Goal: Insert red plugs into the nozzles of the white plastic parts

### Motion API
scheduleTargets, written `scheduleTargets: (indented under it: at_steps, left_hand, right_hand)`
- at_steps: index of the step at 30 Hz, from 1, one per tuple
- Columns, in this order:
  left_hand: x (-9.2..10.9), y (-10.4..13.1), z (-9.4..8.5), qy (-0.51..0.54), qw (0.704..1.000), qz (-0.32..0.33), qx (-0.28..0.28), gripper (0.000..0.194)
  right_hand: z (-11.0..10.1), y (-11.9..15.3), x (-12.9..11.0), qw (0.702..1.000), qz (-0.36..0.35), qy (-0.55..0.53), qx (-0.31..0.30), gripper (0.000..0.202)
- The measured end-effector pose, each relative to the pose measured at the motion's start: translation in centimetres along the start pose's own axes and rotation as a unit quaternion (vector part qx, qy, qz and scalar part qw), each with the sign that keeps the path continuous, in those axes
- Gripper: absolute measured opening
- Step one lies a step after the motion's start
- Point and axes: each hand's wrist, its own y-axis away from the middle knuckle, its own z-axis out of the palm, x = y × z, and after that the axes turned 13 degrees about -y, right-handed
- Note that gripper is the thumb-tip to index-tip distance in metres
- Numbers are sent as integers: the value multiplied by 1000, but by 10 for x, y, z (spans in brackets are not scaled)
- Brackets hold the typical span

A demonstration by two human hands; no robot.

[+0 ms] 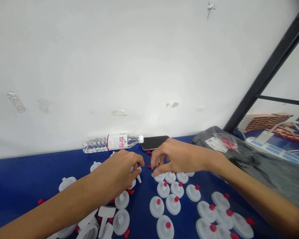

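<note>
My left hand (127,166) is closed, its thumb and fingers pinching a small white plastic nozzle piece (139,178) that points downward. Facing it, my right hand (171,156) hovers with bent fingers, thumb and forefinger apart and nothing visible between them. Small red caps (149,167) lie on the blue tabletop (141,205) between the hands. Below my right hand stand several round white plastic discs (173,204) with red caps on their stems. Under and beside my left forearm are several uncapped white discs (121,221), loose white plastic parts (106,212) and more red caps.
A clear water bottle (97,145) lies on its side against the white wall (139,66), with a black phone (153,142) beside it. To the right are a dark plastic bag (259,169), a clear packet of red pieces (226,142), a power strip (276,151) and a black metal frame (266,66).
</note>
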Motion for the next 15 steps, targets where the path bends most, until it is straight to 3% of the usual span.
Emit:
scheduleTargets:
  at_steps: [6,11,15]
  left_hand:
    - [3,1,0,-12,1000,-11,9,25]
    - [5,2,-4,4,1000,-6,27,24]
    - [2,6,-11,27,997,1,75,35]
  right_hand:
    - [19,-11,-1,987,25,116,108,28]
    - [34,-17,5,978,59,158,124,15]
    - [36,-17,2,976,74,168,120,11]
